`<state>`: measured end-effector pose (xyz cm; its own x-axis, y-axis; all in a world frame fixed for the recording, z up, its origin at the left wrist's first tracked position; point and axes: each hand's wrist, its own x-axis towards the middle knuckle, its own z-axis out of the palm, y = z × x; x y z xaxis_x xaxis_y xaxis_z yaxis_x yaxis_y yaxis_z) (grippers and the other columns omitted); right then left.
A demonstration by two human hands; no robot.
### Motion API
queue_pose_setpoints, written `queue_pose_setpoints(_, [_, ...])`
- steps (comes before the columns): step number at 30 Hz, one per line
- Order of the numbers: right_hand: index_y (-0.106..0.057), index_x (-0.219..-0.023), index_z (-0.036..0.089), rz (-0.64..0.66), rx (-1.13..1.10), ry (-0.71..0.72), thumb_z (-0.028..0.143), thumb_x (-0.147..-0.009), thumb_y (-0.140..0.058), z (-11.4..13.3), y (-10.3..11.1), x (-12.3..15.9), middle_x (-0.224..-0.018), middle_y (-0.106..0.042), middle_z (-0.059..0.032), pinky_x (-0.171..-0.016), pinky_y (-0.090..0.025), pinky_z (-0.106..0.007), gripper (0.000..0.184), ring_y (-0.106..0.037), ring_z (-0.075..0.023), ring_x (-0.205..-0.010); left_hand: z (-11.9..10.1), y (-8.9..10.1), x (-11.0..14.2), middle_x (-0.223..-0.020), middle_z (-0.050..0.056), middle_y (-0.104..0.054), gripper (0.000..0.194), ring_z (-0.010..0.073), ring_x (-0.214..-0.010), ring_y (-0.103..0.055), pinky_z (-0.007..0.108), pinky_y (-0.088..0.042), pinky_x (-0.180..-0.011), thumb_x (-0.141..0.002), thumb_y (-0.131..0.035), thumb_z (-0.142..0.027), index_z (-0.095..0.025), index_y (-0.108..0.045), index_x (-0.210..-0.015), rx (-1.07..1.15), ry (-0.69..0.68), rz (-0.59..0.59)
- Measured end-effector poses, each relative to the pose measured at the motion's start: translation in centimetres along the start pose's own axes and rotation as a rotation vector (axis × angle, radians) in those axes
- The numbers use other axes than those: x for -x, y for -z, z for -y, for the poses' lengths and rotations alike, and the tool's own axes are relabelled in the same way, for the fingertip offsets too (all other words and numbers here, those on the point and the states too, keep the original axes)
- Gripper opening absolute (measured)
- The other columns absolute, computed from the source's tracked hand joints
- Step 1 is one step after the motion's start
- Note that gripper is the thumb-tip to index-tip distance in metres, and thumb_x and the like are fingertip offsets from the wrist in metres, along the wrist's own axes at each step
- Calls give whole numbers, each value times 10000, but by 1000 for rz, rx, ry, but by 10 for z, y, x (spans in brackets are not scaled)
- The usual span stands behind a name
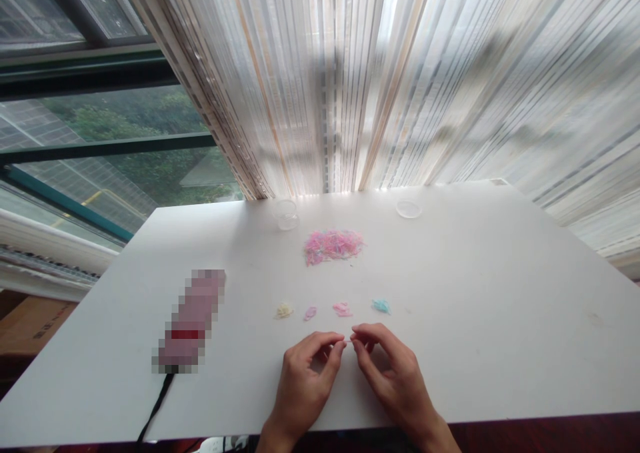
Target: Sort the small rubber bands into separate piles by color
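My left hand (311, 373) and my right hand (387, 366) meet near the front of the white table, thumb and forefinger pinched on each. Between their fingertips runs a short, thin pale band (349, 341), held at both ends. Just beyond the hands lie small heaps of what look like tiny rubber bands: a yellow heap (284, 310), a lilac heap (311, 313), a pink heap (343, 309) and a blue heap (381, 305). Farther back is a larger mixed pile (333, 246), mostly pink with some pastel colours.
A clear round container (286, 214) and a clear round lid or dish (409, 209) stand near the table's back edge. On the left lies a blurred-out mauve object (193, 319) with a black strap (157, 406). Striped curtains (340, 86) hang behind the table (500, 319).
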<state>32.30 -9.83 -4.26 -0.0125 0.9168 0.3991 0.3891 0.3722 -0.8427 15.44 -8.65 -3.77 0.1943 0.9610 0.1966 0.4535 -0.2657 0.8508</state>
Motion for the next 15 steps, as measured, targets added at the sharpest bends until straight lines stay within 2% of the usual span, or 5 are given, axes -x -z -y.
queue_pose_setpoints(15, [-608, -1093, 211, 9, -7, -8, 156, -925, -575, 0, 0, -1, -863, -690, -35, -678, -558, -260, 180, -656, -153, -741, -2, 1, 0, -847, 10, -759, 107, 140, -741, -711, 210, -569, -715, -911, -627, -238, -211, -728, -936, 24, -7, -20])
